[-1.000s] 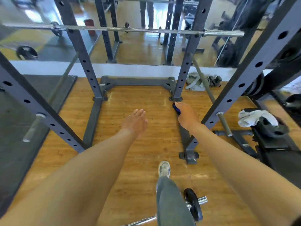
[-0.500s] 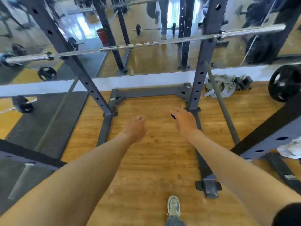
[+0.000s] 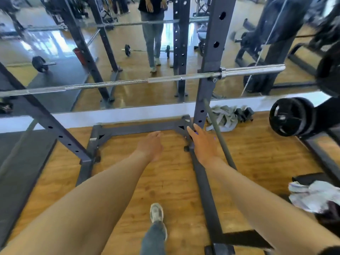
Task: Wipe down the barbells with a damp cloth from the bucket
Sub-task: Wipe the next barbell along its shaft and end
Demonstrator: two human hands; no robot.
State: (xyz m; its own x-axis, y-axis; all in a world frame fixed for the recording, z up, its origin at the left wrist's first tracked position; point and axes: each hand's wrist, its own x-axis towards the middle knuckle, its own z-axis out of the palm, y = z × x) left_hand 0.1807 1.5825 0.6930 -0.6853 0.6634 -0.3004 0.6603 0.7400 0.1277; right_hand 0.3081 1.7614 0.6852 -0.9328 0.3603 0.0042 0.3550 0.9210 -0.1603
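A silver barbell (image 3: 165,80) lies across the dark squat rack (image 3: 211,70) at about chest height, its right sleeve sticking out past the upright. Both my arms reach forward below it. My left hand (image 3: 150,144) is empty, back up, fingers relaxed and pointing ahead. My right hand (image 3: 202,144) is beside the right upright, short of the bar. Only small bits of a blue cloth (image 3: 196,133) peek out from under its fingers; the rest is hidden by the hand.
A wall mirror behind the rack reflects me, a floor barbell and a red container (image 3: 78,54). Grey towels (image 3: 223,116) lie by the upright's foot, and a slanted bar (image 3: 219,140) leans there. Black weight plate (image 3: 287,116) at right, white cloth (image 3: 312,196) lower right. Rack base rail (image 3: 206,190) runs along the wooden floor.
I have stepped closer to the rack and the barbell now sits lower and nearer in view. Both hands stay stretched forward; the blue cloth shows less than before.
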